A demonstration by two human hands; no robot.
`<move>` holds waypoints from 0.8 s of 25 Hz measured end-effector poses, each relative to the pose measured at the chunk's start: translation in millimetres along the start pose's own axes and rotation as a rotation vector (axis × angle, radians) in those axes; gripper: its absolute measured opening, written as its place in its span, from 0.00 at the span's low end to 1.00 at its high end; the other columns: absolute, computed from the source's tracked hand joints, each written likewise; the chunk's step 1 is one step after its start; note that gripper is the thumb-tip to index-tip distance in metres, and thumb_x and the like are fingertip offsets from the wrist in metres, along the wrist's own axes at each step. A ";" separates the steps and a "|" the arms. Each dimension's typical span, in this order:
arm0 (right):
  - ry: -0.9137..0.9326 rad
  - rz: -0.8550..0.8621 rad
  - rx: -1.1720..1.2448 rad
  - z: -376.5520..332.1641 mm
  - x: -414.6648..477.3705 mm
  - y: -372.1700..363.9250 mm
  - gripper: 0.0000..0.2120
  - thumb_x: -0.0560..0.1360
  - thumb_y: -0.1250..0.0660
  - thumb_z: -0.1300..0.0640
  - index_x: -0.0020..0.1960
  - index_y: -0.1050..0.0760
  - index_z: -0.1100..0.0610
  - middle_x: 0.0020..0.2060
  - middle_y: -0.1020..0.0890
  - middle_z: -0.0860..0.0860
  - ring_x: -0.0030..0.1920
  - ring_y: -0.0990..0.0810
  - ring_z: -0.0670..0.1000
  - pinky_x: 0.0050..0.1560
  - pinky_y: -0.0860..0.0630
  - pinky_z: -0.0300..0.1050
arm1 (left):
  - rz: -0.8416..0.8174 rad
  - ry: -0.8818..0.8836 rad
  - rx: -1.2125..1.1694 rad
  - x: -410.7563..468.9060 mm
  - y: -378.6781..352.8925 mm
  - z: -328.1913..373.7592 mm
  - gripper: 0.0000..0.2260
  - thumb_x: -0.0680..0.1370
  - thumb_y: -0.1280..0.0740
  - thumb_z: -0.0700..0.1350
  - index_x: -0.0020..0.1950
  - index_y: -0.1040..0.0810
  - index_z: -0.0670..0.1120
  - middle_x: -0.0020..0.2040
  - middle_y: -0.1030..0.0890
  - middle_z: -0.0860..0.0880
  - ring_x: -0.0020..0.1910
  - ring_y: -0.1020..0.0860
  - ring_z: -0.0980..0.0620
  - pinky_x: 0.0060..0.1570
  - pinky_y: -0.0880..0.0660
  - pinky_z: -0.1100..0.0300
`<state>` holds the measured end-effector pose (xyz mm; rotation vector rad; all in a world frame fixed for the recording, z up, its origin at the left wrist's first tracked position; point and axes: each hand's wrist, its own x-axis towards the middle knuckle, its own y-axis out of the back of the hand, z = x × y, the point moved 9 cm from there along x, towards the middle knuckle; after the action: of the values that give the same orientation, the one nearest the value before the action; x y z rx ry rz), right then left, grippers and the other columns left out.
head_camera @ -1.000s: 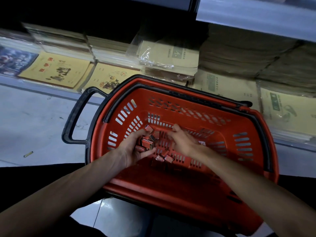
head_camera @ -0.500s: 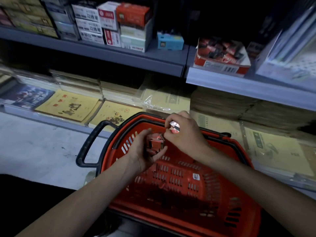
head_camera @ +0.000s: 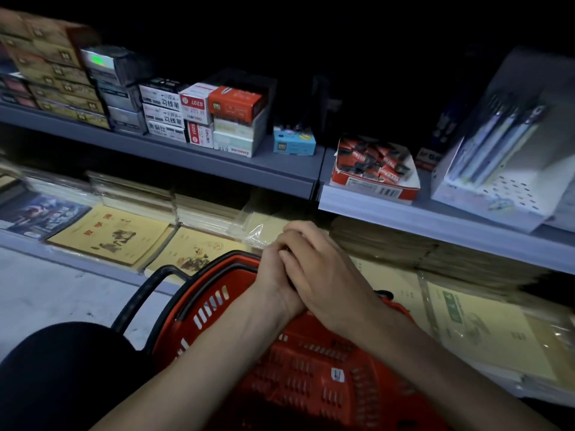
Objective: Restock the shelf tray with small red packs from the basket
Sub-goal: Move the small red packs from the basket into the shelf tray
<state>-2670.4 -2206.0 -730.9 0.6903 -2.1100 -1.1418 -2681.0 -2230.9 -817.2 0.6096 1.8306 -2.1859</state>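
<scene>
Where the two forearms converge over the far rim of the red slotted plastic basket (head_camera: 211, 306) with black handles, the left hand (head_camera: 272, 275) and right hand (head_camera: 326, 272) are pressed together, the right lying over the left. Fingers of both hands are curled and closed against one another; whether anything is enclosed between the palms cannot be told. Up and to the right, the red-and-white cardboard shelf tray (head_camera: 373, 189) stands at the front edge of the pale grey upper shelf (head_camera: 466, 222), at its left end, well apart from the hands. Small red packs (head_camera: 370, 163) lie heaped loosely inside the tray. On the adjoining darker grey shelf (head_camera: 249, 169) stand stacked white and red cartons (head_camera: 199, 113) and, near its right end, a light blue box (head_camera: 294, 144). Yellow exercise books (head_camera: 112, 234) lie flat on the bottom shelf beside the basket.
</scene>
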 end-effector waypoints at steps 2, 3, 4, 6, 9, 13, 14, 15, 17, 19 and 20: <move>0.048 0.058 0.020 -6.9 3.7 18.9 0.13 0.82 0.45 0.61 0.61 0.24 0.57 0.59 0.25 0.48 0.60 0.28 0.45 0.65 0.30 0.44 | 0.029 -0.044 0.023 -3.0 -8.4 13.1 0.17 0.84 0.44 0.46 0.43 0.20 0.43 0.37 0.19 0.45 0.38 0.17 0.49 0.41 0.21 0.60; 0.061 0.072 0.057 -7.7 4.8 24.5 0.16 0.81 0.46 0.62 0.63 0.24 0.56 0.61 0.25 0.47 0.63 0.29 0.43 0.70 0.32 0.46 | 0.069 -0.045 0.066 -2.4 -11.3 13.3 0.14 0.83 0.43 0.47 0.44 0.21 0.44 0.38 0.20 0.46 0.40 0.19 0.49 0.43 0.23 0.60; 0.050 0.074 0.107 -6.3 5.2 27.4 0.19 0.79 0.47 0.63 0.66 0.26 0.55 0.63 0.25 0.46 0.65 0.29 0.42 0.73 0.34 0.48 | 0.116 -0.084 0.144 1.0 -9.3 18.2 0.13 0.83 0.42 0.48 0.44 0.22 0.45 0.38 0.21 0.46 0.41 0.20 0.49 0.43 0.25 0.59; -0.036 0.076 0.205 3.8 5.9 28.6 0.25 0.79 0.46 0.65 0.72 0.30 0.48 0.66 0.26 0.43 0.69 0.30 0.41 0.72 0.33 0.48 | 0.126 -0.080 0.143 1.6 -12.2 13.1 0.15 0.83 0.42 0.51 0.43 0.22 0.46 0.36 0.20 0.46 0.37 0.19 0.48 0.39 0.25 0.57; -0.114 0.126 0.278 9.6 6.5 28.2 0.26 0.82 0.47 0.62 0.74 0.35 0.41 0.69 0.28 0.40 0.72 0.33 0.38 0.70 0.32 0.39 | 0.127 -0.062 0.118 -6.3 -21.4 8.5 0.18 0.84 0.43 0.52 0.41 0.21 0.44 0.32 0.18 0.44 0.35 0.17 0.47 0.38 0.26 0.55; -0.156 0.216 0.427 9.7 7.7 40.0 0.19 0.84 0.44 0.62 0.68 0.34 0.41 0.68 0.24 0.42 0.68 0.28 0.35 0.63 0.31 0.28 | 0.129 -0.064 0.129 -9.0 -30.3 6.2 0.18 0.83 0.42 0.50 0.41 0.19 0.42 0.32 0.17 0.43 0.28 0.17 0.47 0.34 0.21 0.59; -0.160 0.248 0.475 10.1 7.5 47.1 0.17 0.84 0.42 0.62 0.67 0.33 0.43 0.67 0.22 0.41 0.66 0.26 0.34 0.62 0.30 0.27 | 0.114 -0.056 0.115 -9.5 -32.9 6.9 0.18 0.82 0.41 0.50 0.44 0.17 0.41 0.35 0.16 0.42 0.29 0.16 0.46 0.35 0.18 0.58; -0.157 0.283 0.498 10.1 6.6 55.7 0.16 0.84 0.41 0.63 0.65 0.32 0.45 0.65 0.21 0.40 0.65 0.25 0.34 0.61 0.29 0.28 | 0.120 -0.041 0.096 -10.8 -33.4 7.0 0.18 0.81 0.39 0.51 0.49 0.16 0.41 0.39 0.14 0.41 0.32 0.14 0.45 0.36 0.16 0.56; -0.151 0.334 0.513 11.1 3.9 71.7 0.14 0.84 0.39 0.62 0.63 0.31 0.46 0.62 0.19 0.40 0.62 0.22 0.35 0.58 0.26 0.30 | 0.126 -0.024 0.053 -14.4 -35.2 9.2 0.19 0.80 0.36 0.52 0.60 0.17 0.40 0.47 0.14 0.40 0.42 0.14 0.44 0.38 0.15 0.53; -0.160 0.379 0.549 11.9 0.6 84.9 0.12 0.84 0.38 0.60 0.61 0.31 0.44 0.59 0.17 0.40 0.58 0.20 0.36 0.54 0.25 0.30 | 0.139 -0.033 0.005 -16.5 -36.1 14.0 0.18 0.79 0.34 0.50 0.61 0.18 0.39 0.50 0.15 0.39 0.46 0.15 0.44 0.40 0.15 0.52; -0.171 0.407 0.538 14.0 -0.6 90.7 0.11 0.83 0.37 0.58 0.60 0.31 0.43 0.56 0.17 0.40 0.56 0.18 0.36 0.53 0.23 0.31 | 0.140 -0.041 -0.016 -17.7 -37.5 16.2 0.16 0.78 0.33 0.49 0.60 0.19 0.39 0.50 0.15 0.39 0.47 0.16 0.44 0.38 0.15 0.52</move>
<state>-2693.6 -2154.1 -658.9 0.3651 -2.5800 -0.4235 -2684.0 -2240.9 -773.9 0.6635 1.7282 -2.0761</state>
